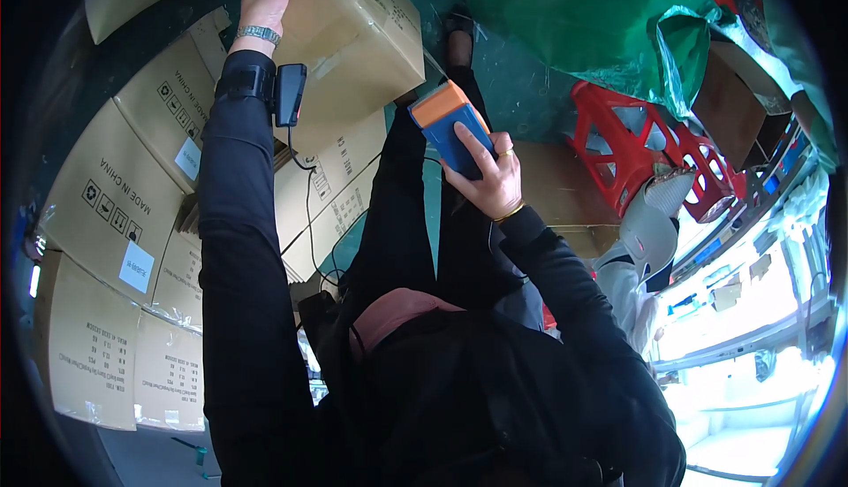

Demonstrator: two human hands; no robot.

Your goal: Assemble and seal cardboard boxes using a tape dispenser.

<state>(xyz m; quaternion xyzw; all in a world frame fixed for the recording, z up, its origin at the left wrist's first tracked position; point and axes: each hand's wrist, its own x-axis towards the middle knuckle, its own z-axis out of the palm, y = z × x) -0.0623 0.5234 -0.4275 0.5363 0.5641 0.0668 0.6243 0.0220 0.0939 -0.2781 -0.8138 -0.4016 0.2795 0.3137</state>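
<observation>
My left hand [268, 1] rests on the upper left edge of a brown cardboard carton [353, 49], its thumb and fingers spread apart. The carton sits tilted on top of other cartons, left of my legs. In my right hand [495, 178] is a blue and orange block-shaped thing [452, 132], gripped by its blue part with the orange end pointing away from me. It is held apart from the carton, to its lower right, above my legs. What it is exactly I cannot make out.
Stacked cartons [106, 186] fill the left side. A green plastic bag [592, 27] lies at the far right, beside a red plastic stool [609, 147]. A cable [309, 213] hangs from the black device [290, 95] on my left wrist. Brightly lit shelving stands at the right.
</observation>
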